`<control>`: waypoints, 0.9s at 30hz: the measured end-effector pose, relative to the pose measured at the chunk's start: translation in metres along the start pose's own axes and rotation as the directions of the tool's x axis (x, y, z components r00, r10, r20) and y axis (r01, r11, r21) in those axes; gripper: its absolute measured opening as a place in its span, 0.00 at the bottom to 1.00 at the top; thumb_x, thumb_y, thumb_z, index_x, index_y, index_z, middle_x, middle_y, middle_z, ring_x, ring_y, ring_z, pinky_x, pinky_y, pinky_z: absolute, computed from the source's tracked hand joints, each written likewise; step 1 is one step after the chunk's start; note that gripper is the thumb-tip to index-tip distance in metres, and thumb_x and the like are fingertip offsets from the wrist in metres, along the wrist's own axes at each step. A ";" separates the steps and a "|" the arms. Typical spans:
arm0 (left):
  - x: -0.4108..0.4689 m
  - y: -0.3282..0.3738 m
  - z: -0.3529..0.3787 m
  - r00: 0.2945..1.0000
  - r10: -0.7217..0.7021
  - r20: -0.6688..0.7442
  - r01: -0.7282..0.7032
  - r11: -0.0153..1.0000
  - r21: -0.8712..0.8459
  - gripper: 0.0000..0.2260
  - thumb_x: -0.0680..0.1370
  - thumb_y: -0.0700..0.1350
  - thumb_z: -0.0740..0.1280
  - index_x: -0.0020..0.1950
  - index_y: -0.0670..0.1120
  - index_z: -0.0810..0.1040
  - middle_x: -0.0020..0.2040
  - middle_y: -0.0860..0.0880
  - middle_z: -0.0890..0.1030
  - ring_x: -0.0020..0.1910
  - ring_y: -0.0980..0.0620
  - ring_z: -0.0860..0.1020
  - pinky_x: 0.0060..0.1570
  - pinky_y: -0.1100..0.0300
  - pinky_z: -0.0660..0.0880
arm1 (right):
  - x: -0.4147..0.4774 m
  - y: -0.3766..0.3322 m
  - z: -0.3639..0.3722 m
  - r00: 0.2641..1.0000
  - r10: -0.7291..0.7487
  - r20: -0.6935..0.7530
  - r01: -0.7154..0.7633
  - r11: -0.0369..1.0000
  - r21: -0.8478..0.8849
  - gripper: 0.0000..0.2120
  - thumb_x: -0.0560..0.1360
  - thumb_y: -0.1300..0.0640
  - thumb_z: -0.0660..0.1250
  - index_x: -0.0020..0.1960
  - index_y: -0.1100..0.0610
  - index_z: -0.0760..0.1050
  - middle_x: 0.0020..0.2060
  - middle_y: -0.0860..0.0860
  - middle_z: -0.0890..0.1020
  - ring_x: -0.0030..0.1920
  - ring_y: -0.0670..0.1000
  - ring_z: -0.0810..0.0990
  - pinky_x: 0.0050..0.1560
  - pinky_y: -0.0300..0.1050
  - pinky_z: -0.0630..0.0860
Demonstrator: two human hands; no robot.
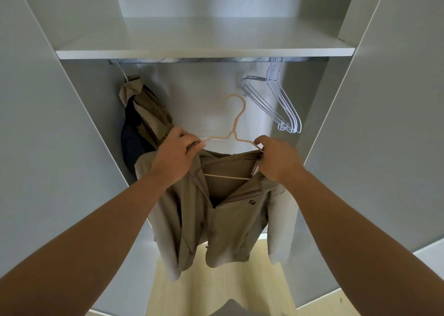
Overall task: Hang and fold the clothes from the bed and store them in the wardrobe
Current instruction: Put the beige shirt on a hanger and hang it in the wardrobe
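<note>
Head view — my left hand (174,156) and right hand (276,159) both pinch one tan jacket (223,231) against one pink hanger (235,123)

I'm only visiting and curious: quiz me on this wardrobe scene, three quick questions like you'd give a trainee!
1. What do the left hand and right hand grip?
A) a khaki jacket on a pink hanger
B) a folded towel
C) a shoe box
2. True or false: empty white wire hangers hang on the rail.
3. Fill in: the garments already hung sit at the rail's ____ end.
Key: 1 A; 2 true; 3 left.
</note>
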State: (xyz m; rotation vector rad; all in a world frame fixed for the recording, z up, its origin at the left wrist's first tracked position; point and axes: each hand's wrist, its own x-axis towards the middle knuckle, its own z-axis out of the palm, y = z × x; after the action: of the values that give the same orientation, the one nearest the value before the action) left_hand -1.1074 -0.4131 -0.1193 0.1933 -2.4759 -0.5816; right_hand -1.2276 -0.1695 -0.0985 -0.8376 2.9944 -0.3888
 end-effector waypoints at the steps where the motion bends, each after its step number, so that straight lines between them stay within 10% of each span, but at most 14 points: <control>1: 0.000 0.001 0.000 1.000 0.005 0.006 -0.005 1.000 -0.004 0.12 0.81 0.49 0.68 0.56 0.43 0.83 0.50 0.49 0.73 0.42 0.56 0.73 0.48 0.70 0.68 | 0.001 0.001 0.001 1.000 0.020 0.004 -0.020 1.000 0.001 0.25 0.74 0.60 0.67 0.69 0.44 0.70 0.55 0.50 0.80 0.51 0.54 0.79 0.53 0.52 0.79; 6: 0.000 0.008 0.003 0.999 0.041 0.023 -0.041 0.999 -0.023 0.11 0.81 0.49 0.69 0.56 0.44 0.84 0.50 0.51 0.73 0.43 0.57 0.73 0.51 0.63 0.73 | 0.000 -0.012 0.006 0.993 -0.117 -0.005 0.117 0.990 0.073 0.32 0.72 0.46 0.73 0.72 0.41 0.64 0.57 0.45 0.78 0.57 0.51 0.77 0.62 0.57 0.73; 15: -0.002 0.017 0.005 0.996 0.031 0.089 -0.021 0.994 -0.112 0.02 0.78 0.46 0.72 0.49 0.51 0.80 0.49 0.55 0.72 0.47 0.63 0.74 0.48 0.78 0.67 | 0.015 -0.010 0.017 0.975 -0.036 -0.220 0.077 0.981 0.180 0.12 0.82 0.42 0.63 0.49 0.48 0.79 0.36 0.46 0.79 0.33 0.45 0.75 0.39 0.43 0.75; 19: -0.004 0.020 0.008 0.997 0.055 0.056 -0.047 0.989 -0.137 0.03 0.78 0.41 0.72 0.49 0.48 0.80 0.47 0.60 0.70 0.45 0.66 0.74 0.47 0.79 0.67 | 0.019 -0.009 0.014 0.984 -0.161 -0.069 0.172 0.964 0.202 0.10 0.74 0.37 0.70 0.46 0.42 0.76 0.37 0.40 0.78 0.36 0.42 0.76 0.39 0.39 0.73; 22: 0.000 0.023 0.005 0.997 0.032 0.068 -0.021 0.987 -0.159 0.04 0.78 0.42 0.73 0.50 0.49 0.80 0.47 0.58 0.71 0.44 0.62 0.75 0.46 0.77 0.68 | 0.017 -0.009 0.013 0.976 -0.215 -0.028 0.216 0.956 0.199 0.21 0.67 0.34 0.74 0.55 0.38 0.73 0.39 0.40 0.76 0.38 0.42 0.76 0.38 0.38 0.70; 27: 0.003 0.025 -0.002 0.989 0.027 0.144 -0.004 0.987 -0.158 0.06 0.77 0.42 0.73 0.50 0.52 0.80 0.49 0.52 0.74 0.47 0.60 0.75 0.48 0.76 0.69 | 0.018 -0.013 0.002 0.975 -0.223 0.007 0.200 0.886 0.418 0.30 0.69 0.21 0.57 0.36 0.47 0.79 0.26 0.39 0.76 0.30 0.37 0.76 0.36 0.37 0.67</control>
State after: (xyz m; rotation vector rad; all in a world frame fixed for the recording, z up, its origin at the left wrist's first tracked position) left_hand -1.1089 -0.3924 -0.1055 0.0713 -2.5542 -0.8072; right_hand -1.2363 -0.1903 -0.0957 -1.0997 2.6187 -0.9495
